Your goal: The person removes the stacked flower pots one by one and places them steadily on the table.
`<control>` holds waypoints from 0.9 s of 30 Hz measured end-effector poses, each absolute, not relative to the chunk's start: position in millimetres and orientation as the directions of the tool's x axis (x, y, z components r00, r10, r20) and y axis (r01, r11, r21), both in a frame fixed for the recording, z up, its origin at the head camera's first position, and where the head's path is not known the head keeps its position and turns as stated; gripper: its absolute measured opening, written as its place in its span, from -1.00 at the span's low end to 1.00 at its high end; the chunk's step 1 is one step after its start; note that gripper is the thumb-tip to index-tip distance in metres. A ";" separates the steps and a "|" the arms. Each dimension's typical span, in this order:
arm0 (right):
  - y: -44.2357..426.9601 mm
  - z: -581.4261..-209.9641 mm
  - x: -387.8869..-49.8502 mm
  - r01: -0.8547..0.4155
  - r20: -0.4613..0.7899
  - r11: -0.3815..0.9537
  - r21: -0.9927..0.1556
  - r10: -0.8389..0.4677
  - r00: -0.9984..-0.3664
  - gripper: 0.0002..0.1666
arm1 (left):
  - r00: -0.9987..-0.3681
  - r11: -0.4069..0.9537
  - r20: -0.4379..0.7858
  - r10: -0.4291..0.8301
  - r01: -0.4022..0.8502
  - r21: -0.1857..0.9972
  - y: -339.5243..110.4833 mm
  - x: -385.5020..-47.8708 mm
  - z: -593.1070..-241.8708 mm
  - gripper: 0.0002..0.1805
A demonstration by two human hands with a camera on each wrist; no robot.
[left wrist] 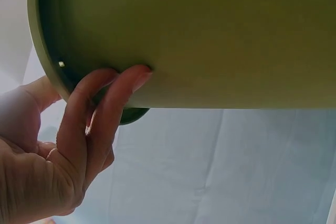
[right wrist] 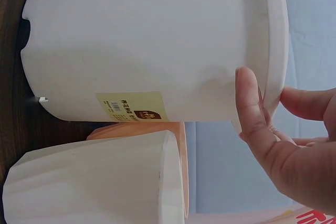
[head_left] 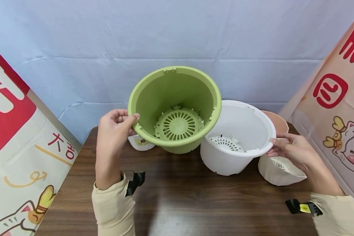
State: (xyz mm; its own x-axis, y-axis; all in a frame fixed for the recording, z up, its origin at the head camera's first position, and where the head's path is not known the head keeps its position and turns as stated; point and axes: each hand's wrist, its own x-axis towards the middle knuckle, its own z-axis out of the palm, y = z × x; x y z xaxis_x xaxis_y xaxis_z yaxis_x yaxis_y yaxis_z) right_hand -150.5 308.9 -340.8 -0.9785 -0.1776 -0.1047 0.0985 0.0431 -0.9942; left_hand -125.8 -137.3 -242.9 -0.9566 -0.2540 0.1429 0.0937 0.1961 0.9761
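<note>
My left hand grips the left rim of a green plastic flowerpot, thumb over the edge and fingers beneath. The pot is held up off the table, its mouth tilted towards me and its slotted bottom visible inside. In the left wrist view, two fingers press against its outer wall. On the right, a white flowerpot leans towards me, its rim pinched by my right hand. A yellow label shows on its outside in the right wrist view. Whether its whole base rests on the table is unclear.
Beside the white pot stand an off-white faceted pot and, behind it, a peach pot. Another white piece with a yellow label is partly hidden behind the green pot. A brown wooden table meets a pale blue cloth backdrop.
</note>
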 end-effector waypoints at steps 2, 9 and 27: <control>309.2 -341.5 -150.8 0.093 -0.096 0.025 -0.995 -0.183 -0.978 -0.65 | -0.955 0.198 0.139 -0.260 0.088 0.976 -139.6 -123.0 -245.1 -0.76; 309.9 -342.9 -151.0 0.073 -0.067 -0.022 -0.997 -0.204 -0.977 -0.90 | -0.943 0.261 0.149 -0.298 0.069 0.963 -149.0 -112.9 -252.0 -0.76; 309.1 -342.8 -150.6 0.085 -0.080 -0.016 -0.996 -0.193 -0.978 -0.90 | -0.945 0.340 0.089 -0.316 -0.025 0.940 -162.1 -95.9 -279.7 -0.78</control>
State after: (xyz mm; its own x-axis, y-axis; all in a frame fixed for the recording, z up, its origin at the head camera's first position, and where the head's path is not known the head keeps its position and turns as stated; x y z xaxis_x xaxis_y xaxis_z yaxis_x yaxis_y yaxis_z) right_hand -150.6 309.1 -342.8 -0.9778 -0.1935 -0.0802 0.0850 -0.0164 -0.9962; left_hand -95.9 -162.1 -279.7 -0.9446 -0.3160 0.0889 -0.0253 0.3400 0.9401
